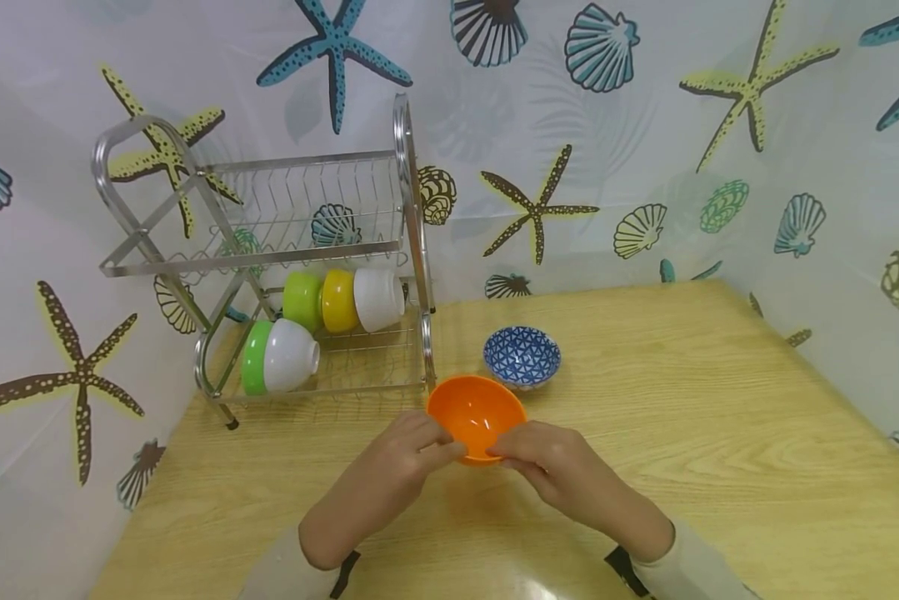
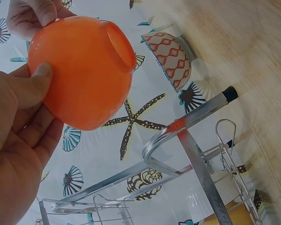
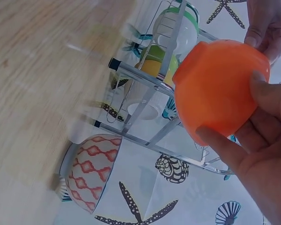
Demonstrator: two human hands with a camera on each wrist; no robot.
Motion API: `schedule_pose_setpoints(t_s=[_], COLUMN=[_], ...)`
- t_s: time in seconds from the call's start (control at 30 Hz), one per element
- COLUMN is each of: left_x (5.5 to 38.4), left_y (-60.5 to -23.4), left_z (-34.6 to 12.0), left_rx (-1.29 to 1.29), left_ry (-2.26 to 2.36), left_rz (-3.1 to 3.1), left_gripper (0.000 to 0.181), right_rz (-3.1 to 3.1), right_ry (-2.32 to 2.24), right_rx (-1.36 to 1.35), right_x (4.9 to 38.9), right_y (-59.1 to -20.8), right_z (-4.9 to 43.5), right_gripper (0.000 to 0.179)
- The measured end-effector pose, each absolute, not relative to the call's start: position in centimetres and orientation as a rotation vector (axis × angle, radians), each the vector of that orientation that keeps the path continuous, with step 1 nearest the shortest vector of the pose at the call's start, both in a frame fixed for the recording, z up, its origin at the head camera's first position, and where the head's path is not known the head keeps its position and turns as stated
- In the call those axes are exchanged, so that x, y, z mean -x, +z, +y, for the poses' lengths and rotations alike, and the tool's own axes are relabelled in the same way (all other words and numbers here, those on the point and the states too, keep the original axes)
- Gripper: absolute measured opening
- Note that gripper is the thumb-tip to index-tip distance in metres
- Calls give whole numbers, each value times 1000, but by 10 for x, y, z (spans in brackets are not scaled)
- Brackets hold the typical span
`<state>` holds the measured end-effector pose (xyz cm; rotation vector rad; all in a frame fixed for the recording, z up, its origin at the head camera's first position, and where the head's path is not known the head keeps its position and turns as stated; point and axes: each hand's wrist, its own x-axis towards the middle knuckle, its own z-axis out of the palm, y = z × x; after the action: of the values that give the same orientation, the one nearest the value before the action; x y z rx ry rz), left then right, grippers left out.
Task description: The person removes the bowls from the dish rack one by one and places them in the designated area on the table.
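Right — widest first: a shell-and-starfish curtain (image 1: 569,125) hangs behind the pale wooden surface (image 1: 689,417), and toward the left stands a two-tier metal rack (image 1: 269,257). That rack tells most of the score: I'd judge the work partway along, its lower tier already stocked. At the back there, a light green bowl (image 1: 301,300), a yellow bowl (image 1: 339,302) and a white bowl (image 1: 377,300) sit on edge in a row; in front comes a green-and-white stack (image 1: 287,357), maybe two bowls nested, hard to tell. Outside the rack, two more pieces are left. One is the orange bowl (image 1: 470,408), up between the left hand (image 1: 412,452) and the right hand (image 1: 550,458), just right of the rack, tipped toward the head camera and looking lifted off the surface. Just beyond it, a blue-patterned bowl (image 1: 521,356) sits upright on the surface, red lattice round its outside, in nobody's grip. As for obstacles, the rack's near right post (image 1: 426,350) is close beside the orange bowl and looks the likeliest knock, with the blue-patterned bowl next. Down to the grip — both hands pinch the orange rim at its near side, fingertips close together but apart.
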<state>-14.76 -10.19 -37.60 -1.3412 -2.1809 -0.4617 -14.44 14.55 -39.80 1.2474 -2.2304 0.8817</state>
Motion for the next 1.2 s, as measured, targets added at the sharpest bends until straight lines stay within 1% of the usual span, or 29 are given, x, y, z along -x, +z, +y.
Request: schedule_pose_setpoints(t_s=[0.43, 0.67, 0.93, 1.2], left_x=[149, 146, 143, 143], left_y=[-375, -371, -368, -367], left_z=[-100, -98, -100, -99], left_rx=[1349, 1350, 1361, 1341], left_ry=[-438, -407, -398, -428], left_rz=[-2187, -2169, -2185, -2185], left_gripper=[30, 30, 32, 29], right_rz=[-2183, -2142, -2117, -2123], right_ry=[826, 788, 761, 790], right_rx=[-1257, -1263, -1255, -1253], right_x=[145, 146, 144, 144], right_y=[-393, -392, -395, -395], right_z=[148, 148, 148, 148], right_gripper=[25, 29, 16, 25])
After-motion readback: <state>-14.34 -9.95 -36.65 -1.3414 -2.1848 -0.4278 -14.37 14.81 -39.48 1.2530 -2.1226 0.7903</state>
